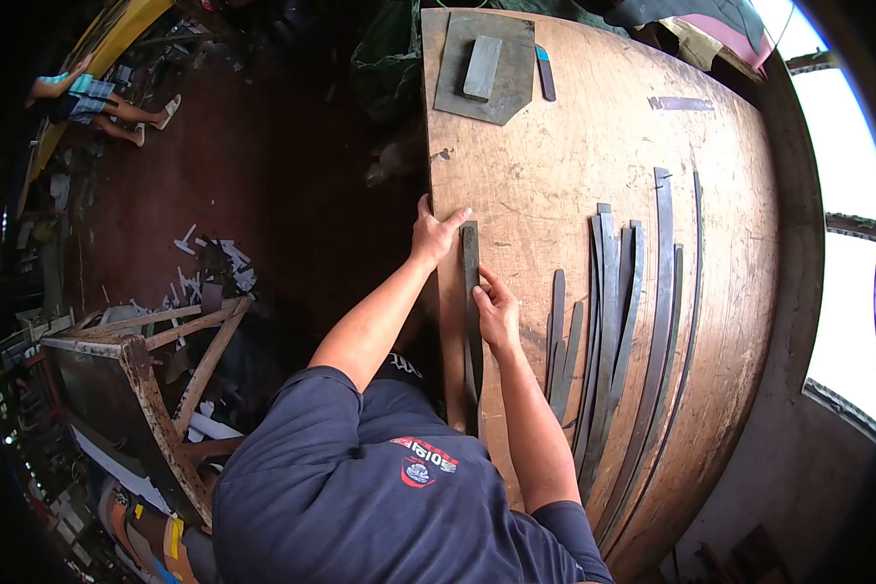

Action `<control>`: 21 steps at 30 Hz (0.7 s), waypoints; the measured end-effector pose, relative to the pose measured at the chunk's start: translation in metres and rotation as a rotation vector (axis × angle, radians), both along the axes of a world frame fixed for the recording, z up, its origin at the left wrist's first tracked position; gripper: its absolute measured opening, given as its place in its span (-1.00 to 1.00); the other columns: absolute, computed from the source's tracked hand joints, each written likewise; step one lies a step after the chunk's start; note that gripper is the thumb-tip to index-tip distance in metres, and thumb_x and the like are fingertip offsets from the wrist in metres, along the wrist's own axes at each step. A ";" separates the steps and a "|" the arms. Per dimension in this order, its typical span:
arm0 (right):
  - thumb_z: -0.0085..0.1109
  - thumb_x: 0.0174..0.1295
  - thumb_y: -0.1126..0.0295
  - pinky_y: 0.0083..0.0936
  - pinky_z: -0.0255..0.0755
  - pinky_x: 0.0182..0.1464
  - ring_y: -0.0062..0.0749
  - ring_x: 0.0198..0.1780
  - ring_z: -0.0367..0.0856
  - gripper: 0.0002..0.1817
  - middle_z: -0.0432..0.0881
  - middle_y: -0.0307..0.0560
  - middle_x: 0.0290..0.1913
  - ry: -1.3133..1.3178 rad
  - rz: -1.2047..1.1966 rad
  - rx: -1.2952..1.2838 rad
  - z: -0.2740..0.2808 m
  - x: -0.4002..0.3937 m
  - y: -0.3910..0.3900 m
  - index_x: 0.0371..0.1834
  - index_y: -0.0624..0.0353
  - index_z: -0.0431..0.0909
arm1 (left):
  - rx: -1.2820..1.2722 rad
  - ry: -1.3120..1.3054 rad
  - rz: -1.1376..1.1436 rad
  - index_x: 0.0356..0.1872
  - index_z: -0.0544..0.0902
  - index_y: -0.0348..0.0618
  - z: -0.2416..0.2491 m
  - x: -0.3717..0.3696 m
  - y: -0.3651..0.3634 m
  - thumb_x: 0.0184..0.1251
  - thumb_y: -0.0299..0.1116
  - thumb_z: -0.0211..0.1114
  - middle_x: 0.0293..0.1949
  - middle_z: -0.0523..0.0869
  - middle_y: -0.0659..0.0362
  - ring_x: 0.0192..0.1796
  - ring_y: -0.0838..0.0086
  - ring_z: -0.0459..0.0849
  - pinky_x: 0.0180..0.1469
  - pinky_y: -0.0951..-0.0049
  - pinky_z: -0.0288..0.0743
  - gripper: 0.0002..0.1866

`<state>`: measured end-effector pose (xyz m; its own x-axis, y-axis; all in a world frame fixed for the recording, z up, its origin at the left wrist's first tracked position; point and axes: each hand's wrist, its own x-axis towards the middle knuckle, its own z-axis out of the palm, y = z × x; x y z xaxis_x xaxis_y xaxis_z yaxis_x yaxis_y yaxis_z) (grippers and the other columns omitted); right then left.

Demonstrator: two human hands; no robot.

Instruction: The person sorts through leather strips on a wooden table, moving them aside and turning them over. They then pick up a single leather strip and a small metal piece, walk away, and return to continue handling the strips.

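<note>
1. Dark strip (471, 282): lies lengthwise along the left edge of the desk (725, 156), near end close to the person's body. Placement probably keeps it within easy reach of both arms.
2. Left hand (432, 239): at the strip's far end, thumb spread wide from the other fingers, over the desk edge. Likely a brace or an alignment check against that edge. Cannot tell whether it touches the strip.
3. Right hand (497, 313): fingers narrow, thumb and index tips at the strip's right side. Looks like light steadying from the side opposite the edge; cannot tell if the tips pinch it.
4. Loose strips (607, 321): to the right, roughly lengthwise, some overlapping. Presumably laid so to leave the edge side free for handling.
5. Grey block (482, 68): on a dark sheet (457, 95) at the far left corner; the sheet perhaps shields the wood. Blue-tipped tool (546, 76) just beside it, apart from the strips.
</note>
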<state>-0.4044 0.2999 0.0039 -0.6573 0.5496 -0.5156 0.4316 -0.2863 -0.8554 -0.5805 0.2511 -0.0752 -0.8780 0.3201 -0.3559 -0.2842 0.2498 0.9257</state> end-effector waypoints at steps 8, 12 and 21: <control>0.13 0.33 0.51 -0.70 0.33 -0.34 -0.73 -0.40 0.37 -0.59 0.48 -0.37 -0.41 -0.008 -0.006 0.004 -0.001 0.000 0.000 0.26 0.17 0.50 | -0.033 -0.003 0.000 0.36 0.16 -0.46 0.002 0.000 0.000 -0.02 0.08 0.54 0.07 0.65 -0.18 0.11 0.19 0.66 0.16 0.36 0.51 0.09; 0.12 0.33 0.52 -0.70 0.33 -0.34 -0.73 -0.40 0.37 -0.58 0.48 -0.37 -0.41 0.000 -0.004 -0.007 -0.002 0.000 0.000 0.27 0.17 0.49 | -0.005 0.005 0.002 0.35 0.16 -0.47 0.002 0.000 0.001 -0.02 0.08 0.55 0.06 0.65 -0.18 0.09 0.20 0.67 0.14 0.36 0.52 0.09; 0.11 0.33 0.52 -0.70 0.32 -0.35 -0.73 -0.41 0.37 -0.58 0.49 -0.37 -0.42 -0.009 -0.005 -0.005 -0.001 -0.001 -0.001 0.27 0.16 0.49 | -0.020 0.014 0.001 0.36 0.15 -0.47 0.003 -0.001 0.000 -0.02 0.10 0.54 0.05 0.66 -0.19 0.09 0.18 0.68 0.14 0.35 0.52 0.10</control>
